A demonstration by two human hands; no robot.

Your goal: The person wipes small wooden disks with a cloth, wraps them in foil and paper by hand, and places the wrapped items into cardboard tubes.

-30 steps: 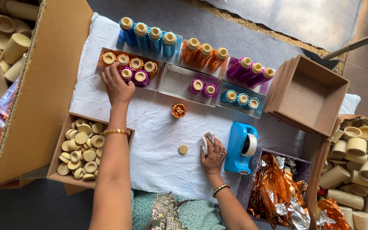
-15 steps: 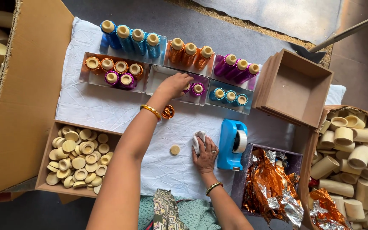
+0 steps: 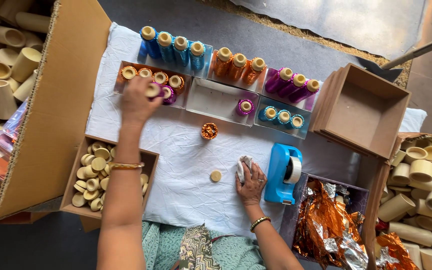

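Near the table's front the right hand point(image 3: 250, 184) is closing its grip on a soft white cloth point(image 3: 243, 167), while farther left the left hand point(image 3: 137, 101) is pinching a light, stiff purple spool point(image 3: 157, 91) by its rim over the far-left tray point(image 3: 121, 86) of orange spools.

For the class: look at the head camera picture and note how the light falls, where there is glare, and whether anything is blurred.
Head view: soft, even daylight with faint shadows on the white cloth; head view: glare on the crumpled orange foil and the glittery spools; head view: the left hand is slightly blurred, while the right hand and blue tape dispenser are sharp.
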